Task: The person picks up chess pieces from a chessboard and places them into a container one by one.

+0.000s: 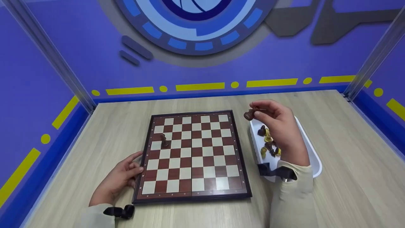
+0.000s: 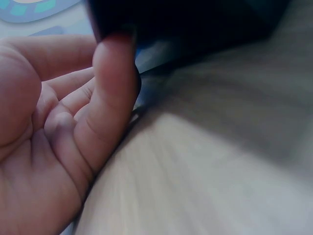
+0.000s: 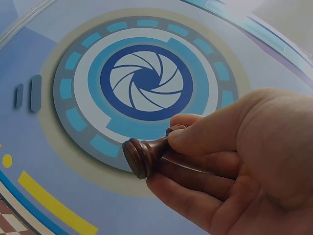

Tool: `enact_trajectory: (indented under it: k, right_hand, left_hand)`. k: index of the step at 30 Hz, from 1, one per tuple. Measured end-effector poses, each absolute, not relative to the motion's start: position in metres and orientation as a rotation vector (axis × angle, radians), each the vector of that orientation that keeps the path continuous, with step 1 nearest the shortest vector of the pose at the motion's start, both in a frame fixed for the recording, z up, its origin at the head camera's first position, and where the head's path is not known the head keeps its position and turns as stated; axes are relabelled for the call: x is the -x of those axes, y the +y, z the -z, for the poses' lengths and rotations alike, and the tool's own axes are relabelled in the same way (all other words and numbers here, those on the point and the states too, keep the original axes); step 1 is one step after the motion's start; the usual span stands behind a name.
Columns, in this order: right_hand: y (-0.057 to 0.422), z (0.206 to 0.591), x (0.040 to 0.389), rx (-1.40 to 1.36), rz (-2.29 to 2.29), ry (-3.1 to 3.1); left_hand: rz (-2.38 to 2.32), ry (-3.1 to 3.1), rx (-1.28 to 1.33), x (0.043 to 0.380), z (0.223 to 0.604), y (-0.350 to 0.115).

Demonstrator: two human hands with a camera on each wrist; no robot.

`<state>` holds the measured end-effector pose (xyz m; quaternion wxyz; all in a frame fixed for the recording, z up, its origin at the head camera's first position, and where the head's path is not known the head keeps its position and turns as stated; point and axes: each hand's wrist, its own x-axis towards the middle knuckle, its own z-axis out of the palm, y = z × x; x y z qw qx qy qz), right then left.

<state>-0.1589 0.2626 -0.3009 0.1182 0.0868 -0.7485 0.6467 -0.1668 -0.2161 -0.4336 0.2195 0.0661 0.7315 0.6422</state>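
Note:
My right hand (image 1: 278, 126) pinches a dark brown chess piece (image 1: 249, 114) by its upper end, raised over the far end of the white tray (image 1: 316, 161). In the right wrist view the piece's round, flared base (image 3: 135, 157) points left, while the fingers hide its head. At the left edge of the chessboard (image 1: 197, 158) is my left hand (image 1: 121, 174), holding the dark rim. The left wrist view shows fingertips against the board's dark side (image 2: 195, 29). Another dark chess piece (image 1: 165, 142) is on the board's left part, on the squares.
Dark and yellow chess pieces (image 1: 269, 145) lie jumbled in the tray, right of the board; my right hand and forearm cover part of it. The wooden table (image 1: 120, 126) meets a purple-blue wall (image 1: 196, 72) behind, with side panels left and right.

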Motion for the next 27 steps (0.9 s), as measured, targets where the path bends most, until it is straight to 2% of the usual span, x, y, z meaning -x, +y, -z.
enact_trajectory:
  k: [27]
  right_hand:
    - [0.273, 0.312, 0.167, -0.026, -1.83, -2.264]
  left_hand:
    - [-1.802, 2.003, -0.165, 0.166, 0.434, -0.216]
